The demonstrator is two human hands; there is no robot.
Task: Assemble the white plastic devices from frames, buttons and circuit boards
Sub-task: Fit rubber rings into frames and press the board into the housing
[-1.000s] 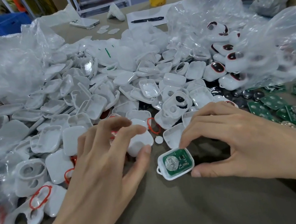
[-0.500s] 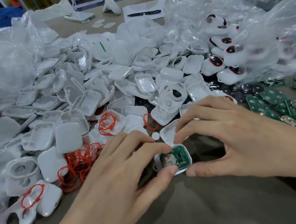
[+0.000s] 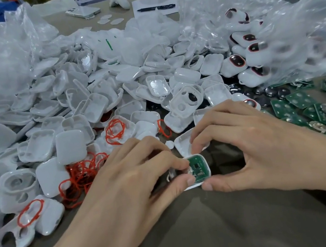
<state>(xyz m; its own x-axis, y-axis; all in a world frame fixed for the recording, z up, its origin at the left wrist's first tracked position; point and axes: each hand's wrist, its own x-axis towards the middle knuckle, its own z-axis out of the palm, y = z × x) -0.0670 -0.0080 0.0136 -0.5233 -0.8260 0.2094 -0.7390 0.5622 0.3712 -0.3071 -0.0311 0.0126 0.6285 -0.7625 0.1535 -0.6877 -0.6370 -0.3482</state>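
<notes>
L hand (image 3: 129, 184) & R hand (image 3: 264, 145) fingers both pinch white frame (image 3: 207, 169) w/ green board (image 3: 197, 166) inside.

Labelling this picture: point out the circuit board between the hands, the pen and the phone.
circuit board (image 3: 197, 165), head view, green face.
pen (image 3: 156, 8), head view, barrel middle.
phone (image 3: 83, 11), head view, back panel.

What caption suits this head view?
Left hand and right hand pinch a white frame holding a green circuit board, amid piles of white shells, red rings and spare boards.
</notes>
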